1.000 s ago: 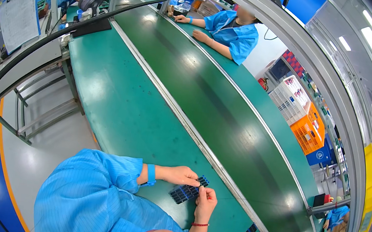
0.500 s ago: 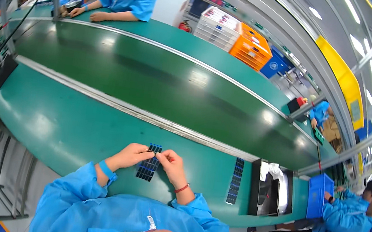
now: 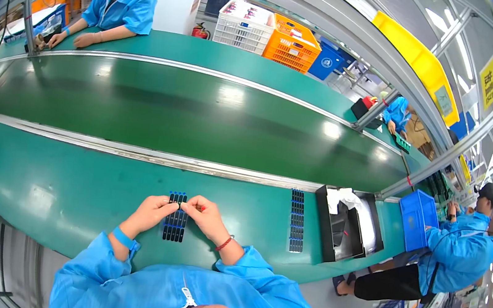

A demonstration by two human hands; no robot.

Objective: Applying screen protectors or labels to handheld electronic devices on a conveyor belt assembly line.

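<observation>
A panel of small black rectangular pieces with blue edges (image 3: 173, 231) lies on the green bench in front of me. Over its upper part, my left hand (image 3: 151, 212) is closed, thumb and forefinger pinched together. My right hand (image 3: 205, 216) comes in from the other side, also in a pinch, and the fingertips of both hands nearly meet. Whatever sits between them is too small to make out. A second black and blue panel (image 3: 297, 222) lies flat on the bench, to the right of my right hand.
Right of the second panel stands a black box (image 3: 327, 239) with white wrapping in it. A blue bin (image 3: 417, 221) is beyond it, beside people in blue jackets (image 3: 465, 245). A metal rail (image 3: 134, 152) separates my bench from a green belt (image 3: 158, 111). Across it sits another person (image 3: 122, 7).
My view has turned, so the bench lies more level and its things appear further left. Both hands stay pinched over the same panel.
</observation>
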